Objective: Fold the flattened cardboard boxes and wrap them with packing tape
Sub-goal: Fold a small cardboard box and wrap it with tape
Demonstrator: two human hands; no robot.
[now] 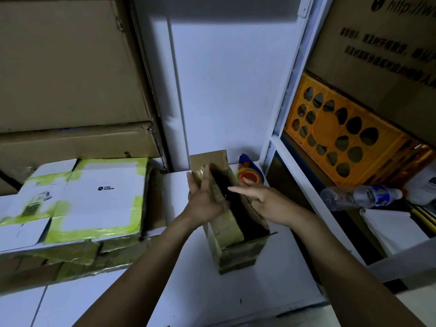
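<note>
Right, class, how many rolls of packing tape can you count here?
1: the tape roll, on its blue dispenser, sits on the table just behind the open brown box. More may be hidden behind the box.

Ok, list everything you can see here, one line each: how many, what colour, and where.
small cardboard box: one, brown, table centre, top open
flattened boxes: a stack, white with yellow-green edges, table left
tape dispenser: one, blue and orange, behind the small cardboard box
large cartons: several, brown, stacked rear left
printed carton: one, brown, upper right, above the crate
crate: one, orange, right shelf
water bottle: one, clear with blue label, lying on right shelf
table: one, white, under everything
left hand: fingers straight, against the box's left flap
right hand: fingers straight, at the box's right side
</note>
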